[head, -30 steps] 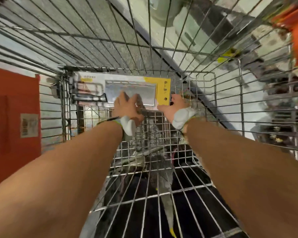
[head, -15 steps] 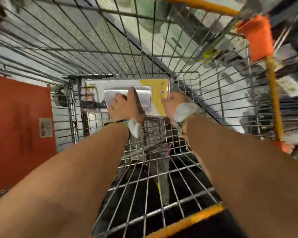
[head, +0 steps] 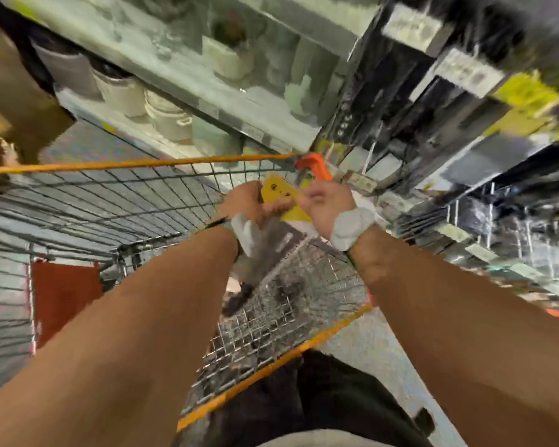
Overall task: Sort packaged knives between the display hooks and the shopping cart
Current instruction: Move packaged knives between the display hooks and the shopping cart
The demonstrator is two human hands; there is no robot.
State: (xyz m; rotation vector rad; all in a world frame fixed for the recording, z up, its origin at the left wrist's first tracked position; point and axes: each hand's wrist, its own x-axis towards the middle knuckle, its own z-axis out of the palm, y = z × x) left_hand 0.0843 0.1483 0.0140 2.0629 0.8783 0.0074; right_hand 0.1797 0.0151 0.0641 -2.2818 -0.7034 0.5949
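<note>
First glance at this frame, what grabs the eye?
Both hands, left hand and right hand, hold a yellow-carded knife package at centre, above the wire shopping cart with its orange rim. Blurred shelves of pale crockery run across the top.

blurred shop shelving [head: 239, 101] holding pale pots [head: 168, 114], speckled floor [head: 378, 350].

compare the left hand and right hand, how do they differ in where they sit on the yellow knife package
The left hand is at the left edge of the yellow-carded knife package, fingers curled over it; the right hand is at its right edge, and its grip there is too blurred to confirm. The left hand sits over the wire shopping cart, the right nearer the cart's orange corner. Both wear white wrist wraps.
</note>
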